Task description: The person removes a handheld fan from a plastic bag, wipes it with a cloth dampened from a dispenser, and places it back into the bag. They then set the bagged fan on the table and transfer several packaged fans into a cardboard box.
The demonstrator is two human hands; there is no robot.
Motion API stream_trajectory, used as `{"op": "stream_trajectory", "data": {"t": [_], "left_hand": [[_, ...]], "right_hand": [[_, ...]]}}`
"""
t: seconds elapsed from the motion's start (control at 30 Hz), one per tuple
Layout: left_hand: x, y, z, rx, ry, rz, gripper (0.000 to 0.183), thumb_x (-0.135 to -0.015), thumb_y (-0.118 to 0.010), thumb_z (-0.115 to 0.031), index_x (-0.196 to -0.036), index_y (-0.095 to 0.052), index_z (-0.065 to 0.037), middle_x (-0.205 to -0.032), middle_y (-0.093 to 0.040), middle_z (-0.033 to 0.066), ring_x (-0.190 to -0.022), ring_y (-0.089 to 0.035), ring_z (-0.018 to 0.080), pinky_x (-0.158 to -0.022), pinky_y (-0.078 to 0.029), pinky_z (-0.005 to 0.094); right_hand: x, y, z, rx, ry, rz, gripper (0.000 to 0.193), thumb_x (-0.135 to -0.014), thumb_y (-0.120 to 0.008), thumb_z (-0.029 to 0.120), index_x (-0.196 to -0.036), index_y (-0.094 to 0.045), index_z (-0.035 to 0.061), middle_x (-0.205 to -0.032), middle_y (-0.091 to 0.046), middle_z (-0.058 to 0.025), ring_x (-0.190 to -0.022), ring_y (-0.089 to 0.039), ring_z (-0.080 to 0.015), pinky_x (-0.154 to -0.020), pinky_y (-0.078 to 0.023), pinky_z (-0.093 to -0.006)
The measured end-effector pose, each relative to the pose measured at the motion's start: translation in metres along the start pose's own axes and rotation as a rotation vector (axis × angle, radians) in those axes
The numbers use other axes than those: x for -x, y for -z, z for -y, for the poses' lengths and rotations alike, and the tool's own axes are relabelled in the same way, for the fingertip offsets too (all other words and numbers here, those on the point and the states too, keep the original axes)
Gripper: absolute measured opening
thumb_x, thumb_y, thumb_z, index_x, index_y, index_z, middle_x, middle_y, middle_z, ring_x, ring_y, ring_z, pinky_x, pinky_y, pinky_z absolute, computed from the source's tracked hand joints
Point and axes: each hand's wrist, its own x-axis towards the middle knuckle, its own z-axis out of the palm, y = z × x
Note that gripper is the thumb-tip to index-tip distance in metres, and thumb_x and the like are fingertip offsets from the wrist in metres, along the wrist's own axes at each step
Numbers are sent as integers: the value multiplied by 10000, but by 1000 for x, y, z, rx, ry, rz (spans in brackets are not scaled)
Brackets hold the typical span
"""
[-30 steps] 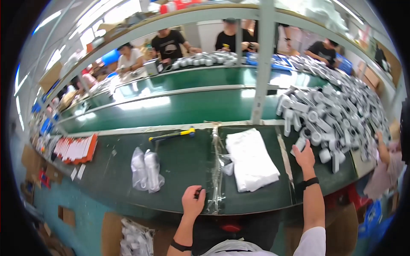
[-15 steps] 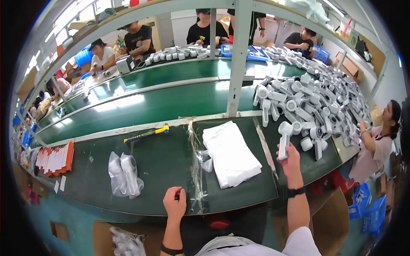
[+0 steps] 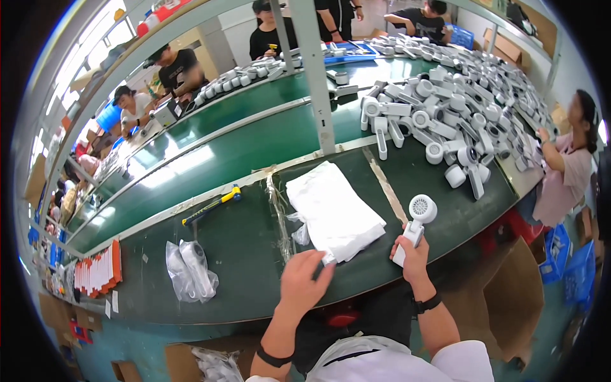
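My right hand point(image 3: 412, 256) is closed around the handle of a white handheld fan point(image 3: 422, 210), whose round grille faces up toward me. It is above the dark table, right of a stack of white plastic bags point(image 3: 334, 213). My left hand point(image 3: 304, 280) is at the near left corner of that stack. Its thumb stands apart from the fingers, and the fingertips meet a small raised corner of a bag. Farther left, two bagged white pieces point(image 3: 191, 270) lie side by side in clear plastic.
A large heap of similar fans point(image 3: 458, 114) covers the right side of the bench. A yellow-and-black hammer point(image 3: 212, 205) lies left of the bags. Orange-and-white cards point(image 3: 98, 270) are at far left. Open cardboard boxes point(image 3: 515, 299) stand below the table edge. Several people work around the bench.
My left hand has gone from a loose fist at the table edge to the bag stack's corner, its fingers opening. My right hand has drawn the fan nearer and turned its grille up.
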Motion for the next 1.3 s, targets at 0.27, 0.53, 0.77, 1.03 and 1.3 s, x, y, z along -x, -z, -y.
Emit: {"op": "stream_trajectory", "data": {"t": [0.27, 0.53, 0.77, 1.03, 1.3], "left_hand": [[-36, -62, 2, -377, -131, 339, 212, -716, -760, -161, -883, -660, -77, -849, -608, 64, -818, -557, 269, -698, -462, 370], [-39, -57, 7, -295, -78, 284, 69, -790, -702, -120, -833, -674, -75, -801, -629, 71, -754, -581, 293, -671, -473, 396], [-47, -57, 3, -158, -4, 218, 80, -838, -666, -115, -872, -679, -44, -832, -630, 106, -772, -605, 304, -694, -494, 388], [-48, -49, -4, 5, 156, 165, 113, -869, -654, -115, -934, -688, -29, -860, -626, 124, -743, -619, 308, -659, -491, 368], [-51, -49, -7, 107, 152, 96, 98, -860, -658, -88, -925, -688, -20, -834, -638, 113, -661, -609, 260, -615, -480, 320]], "right_hand": [[2, -2, -6, 102, 55, 35, 352, -877, -582, 65, -1203, -481, -20, -820, -581, -61, -616, -595, -152, -556, -511, -308], [1, -4, -11, 147, 34, 97, 340, -883, -576, 53, -1201, -488, -30, -813, -582, -62, -620, -597, -146, -566, -511, -300], [1, 4, -10, 139, 76, 89, 376, -885, -566, 54, -1240, -474, -27, -812, -568, -61, -609, -586, -144, -547, -498, -288], [21, 1, 17, 56, -31, 326, 308, -889, -614, 72, -1173, -520, -2, -872, -606, -43, -690, -589, -116, -614, -477, -263], [50, -12, 53, 388, -288, 667, 562, -886, -636, 133, -1378, -386, 27, -844, -644, -64, -636, -576, -112, -593, -474, -258]]}}
